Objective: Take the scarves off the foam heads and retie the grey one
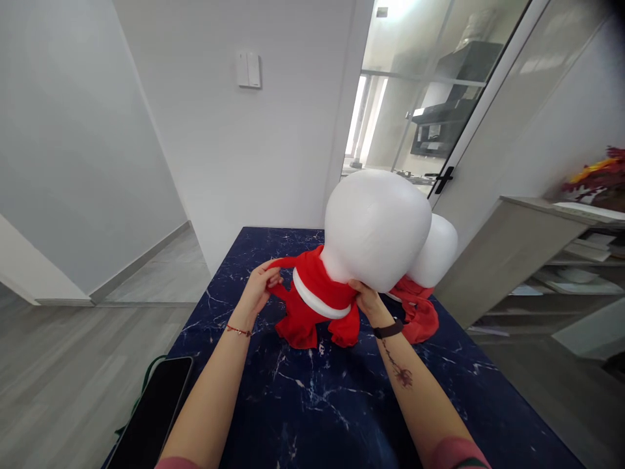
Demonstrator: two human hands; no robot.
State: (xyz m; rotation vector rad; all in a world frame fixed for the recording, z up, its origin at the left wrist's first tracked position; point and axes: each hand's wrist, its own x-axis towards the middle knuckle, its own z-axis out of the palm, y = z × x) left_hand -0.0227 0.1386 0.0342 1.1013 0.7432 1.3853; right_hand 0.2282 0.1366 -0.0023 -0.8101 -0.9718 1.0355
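Note:
A doll with a big smooth white head point(377, 228) and a red cloth outfit point(317, 303) with a white waistband stands on the dark blue marbled table point(317, 397). My left hand point(260, 286) pinches the outfit's red sleeve, stretched out to the left. My right hand point(367, 301) grips the doll just under its head, fingers curled against the red cloth. A second doll with a white head point(437, 251) and red outfit point(418, 314) stands right behind the first, partly hidden.
A black phone point(152, 413) lies at the table's near left edge. A shelf unit with papers point(561, 267) stands to the right. A glass door point(439, 111) and a white wall with a switch point(249, 70) are behind.

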